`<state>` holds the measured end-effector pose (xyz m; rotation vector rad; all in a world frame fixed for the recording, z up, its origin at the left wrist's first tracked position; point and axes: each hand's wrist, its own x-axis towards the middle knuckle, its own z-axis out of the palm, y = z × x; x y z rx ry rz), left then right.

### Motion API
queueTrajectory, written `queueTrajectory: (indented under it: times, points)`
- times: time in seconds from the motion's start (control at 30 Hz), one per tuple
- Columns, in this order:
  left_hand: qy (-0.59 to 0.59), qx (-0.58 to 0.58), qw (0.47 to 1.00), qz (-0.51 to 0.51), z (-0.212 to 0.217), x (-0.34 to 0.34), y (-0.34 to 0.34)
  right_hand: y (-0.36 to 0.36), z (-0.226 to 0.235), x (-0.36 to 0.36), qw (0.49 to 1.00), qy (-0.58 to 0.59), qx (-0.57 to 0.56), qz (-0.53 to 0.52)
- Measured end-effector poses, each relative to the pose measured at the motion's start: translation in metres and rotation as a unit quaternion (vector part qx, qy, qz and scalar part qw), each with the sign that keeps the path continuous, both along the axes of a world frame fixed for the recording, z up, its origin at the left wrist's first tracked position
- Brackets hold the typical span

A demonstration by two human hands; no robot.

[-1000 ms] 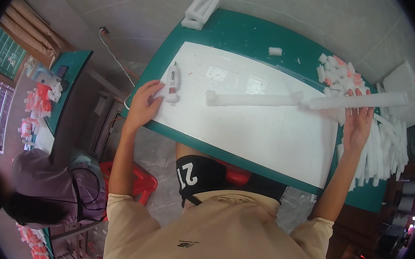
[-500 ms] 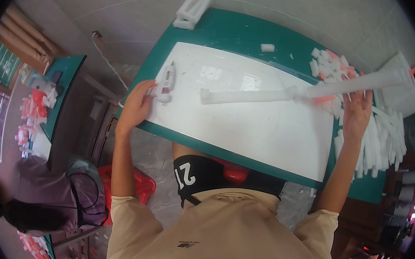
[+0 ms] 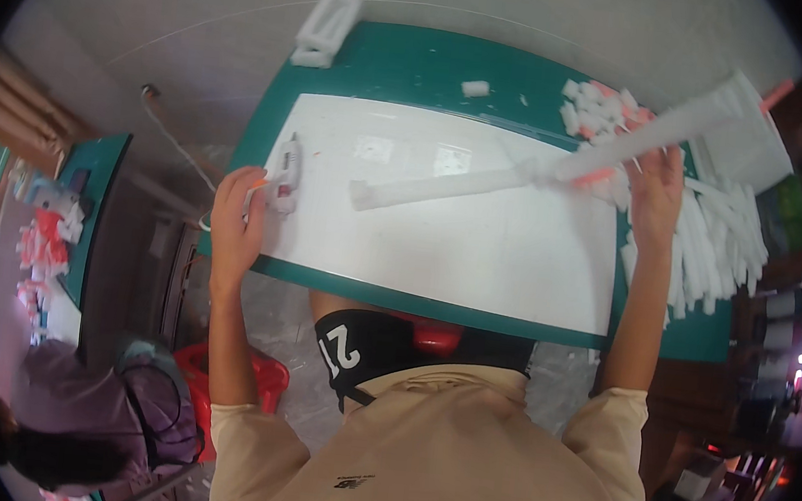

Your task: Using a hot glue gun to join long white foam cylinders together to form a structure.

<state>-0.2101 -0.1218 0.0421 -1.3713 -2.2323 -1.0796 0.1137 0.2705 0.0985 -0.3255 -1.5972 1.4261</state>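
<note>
My left hand (image 3: 238,220) is at the left edge of the white board (image 3: 457,266), its fingers curled at the grip side of a white glue gun (image 3: 286,174). The gun points away from me, with a bit of orange by my fingers. A long white foam strip (image 3: 643,143) slants up to the right, raised at its far end, and my right hand (image 3: 657,193) grips it from below. Its near end meets a second white foam strip (image 3: 446,187) lying on the board; I cannot tell whether the two are joined.
White and pink foam bits (image 3: 598,110) are heaped at the back right, with many foam strips (image 3: 710,247) piled below. A white foam frame (image 3: 326,31) stands at the far left corner. A cord (image 3: 175,144) runs from the wall. A person (image 3: 86,413) sits at left.
The view has shifted, so the table sits further left in the picture. The strip in my right hand tilts up more steeply. My left hand stays at the glue gun.
</note>
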Motion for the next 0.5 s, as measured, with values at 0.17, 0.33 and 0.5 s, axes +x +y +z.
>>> queueTrajectory:
  times: [0.17,0.33,0.5]
  points:
    - [-0.105,0.022,0.992,-0.061,0.001,0.049,0.028,-0.002,0.009,-0.008,0.999,-0.033,0.043,-0.005]
    - [-0.153,-0.007,0.985,-0.085,-0.013,0.073,0.052,-0.001,0.009,-0.019,0.997,-0.050,0.053,-0.002]
    - [-0.179,-0.025,0.981,-0.069,-0.022,0.080,0.060,-0.001,0.009,-0.025,0.995,-0.071,0.060,0.018]
